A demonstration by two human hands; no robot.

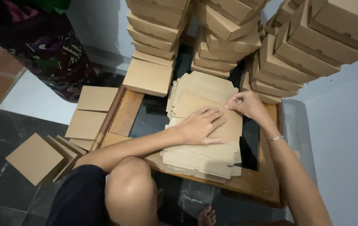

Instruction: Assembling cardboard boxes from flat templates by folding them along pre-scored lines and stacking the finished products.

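A pile of flat brown cardboard box blanks [200, 155] lies on a low wooden table with a dark glass top [122, 115]. My left hand [202, 125] presses flat on the top blank, fingers spread. My right hand [246, 104] pinches the far edge of that same top blank [191, 102], fingers curled on the fold. A thin bracelet sits on my right wrist [274, 138]. My bent knee [131, 184] is just below the table's near edge.
Tall stacks of folded brown boxes [229, 29] crowd the table's far side and lean at the right [309, 46]. One folded box [147, 77] rests at the back left. More folded boxes [36, 157] lie on the dark tiled floor at the left. A pale wall [346, 138] stands to the right.
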